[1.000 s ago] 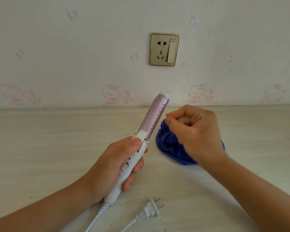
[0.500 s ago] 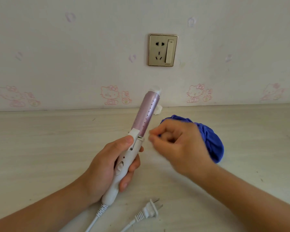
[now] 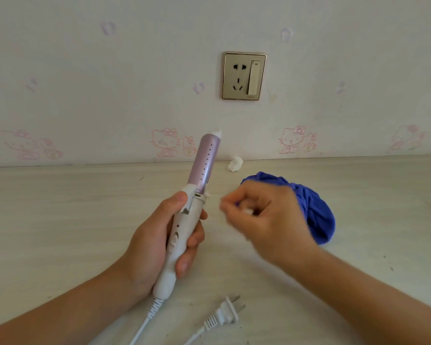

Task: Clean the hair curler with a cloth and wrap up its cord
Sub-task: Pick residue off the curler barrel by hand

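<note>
Left hand (image 3: 154, 240) gripping white handle of hair curler (image 3: 197, 205), pink barrel tilting up toward wall. Right hand (image 3: 266, 220) curling beside it, blurred, grasp unclear. Blue cloth (image 3: 319, 215) lying just behind, toward bench (image 3: 60, 207) back edge. Plug (image 3: 228, 313) lying near front edge.

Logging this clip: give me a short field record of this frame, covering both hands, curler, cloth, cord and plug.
left grip: holds the hair curler by its white handle, barrel tilted up toward the wall
right grip: fingers curled, blurred, beside the curler; contents unclear
cloth: blue, bunched on the table behind the right grip
cord: loose, not wrapped
plug: lying on the table, not in the wall socket
extra: white scrap on the table by the wall
</note>
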Motion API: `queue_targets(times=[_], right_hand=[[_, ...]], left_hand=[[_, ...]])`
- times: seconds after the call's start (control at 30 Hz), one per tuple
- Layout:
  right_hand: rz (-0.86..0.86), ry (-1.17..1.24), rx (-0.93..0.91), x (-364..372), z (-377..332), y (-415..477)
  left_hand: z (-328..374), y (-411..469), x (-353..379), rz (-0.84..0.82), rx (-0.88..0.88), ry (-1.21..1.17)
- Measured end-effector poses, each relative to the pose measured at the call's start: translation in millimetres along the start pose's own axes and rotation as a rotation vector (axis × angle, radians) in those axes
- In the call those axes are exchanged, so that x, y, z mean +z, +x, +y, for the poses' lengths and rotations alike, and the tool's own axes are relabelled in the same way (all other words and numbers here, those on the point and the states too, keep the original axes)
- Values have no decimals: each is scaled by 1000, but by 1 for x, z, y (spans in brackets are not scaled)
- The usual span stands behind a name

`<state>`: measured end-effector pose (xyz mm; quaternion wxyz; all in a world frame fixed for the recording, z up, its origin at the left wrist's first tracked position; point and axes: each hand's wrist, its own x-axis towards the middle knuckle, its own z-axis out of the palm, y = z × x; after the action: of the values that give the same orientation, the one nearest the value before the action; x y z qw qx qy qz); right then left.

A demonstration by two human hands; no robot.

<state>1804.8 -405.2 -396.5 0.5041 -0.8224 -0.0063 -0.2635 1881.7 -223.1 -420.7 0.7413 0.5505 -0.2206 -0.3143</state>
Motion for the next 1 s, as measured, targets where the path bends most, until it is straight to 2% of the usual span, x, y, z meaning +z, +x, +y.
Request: queue_targets(times=[0.1, 0.23, 0.6, 0.9, 1.0], right_hand=[[193, 40, 33, -21, 3, 16], [168, 63, 47, -20, 2, 14], [258, 116, 46, -27, 5, 22], [258, 110, 64, -26, 6, 22], [78, 110, 60, -14, 7, 12]], left_hand=[[-1, -1, 0, -38, 10, 48], [-1, -1, 3, -67, 27, 124], [1, -3, 2, -95, 15, 114], [-4, -5, 3, -133, 36, 140], [-4, -4, 3, -100, 35, 152]])
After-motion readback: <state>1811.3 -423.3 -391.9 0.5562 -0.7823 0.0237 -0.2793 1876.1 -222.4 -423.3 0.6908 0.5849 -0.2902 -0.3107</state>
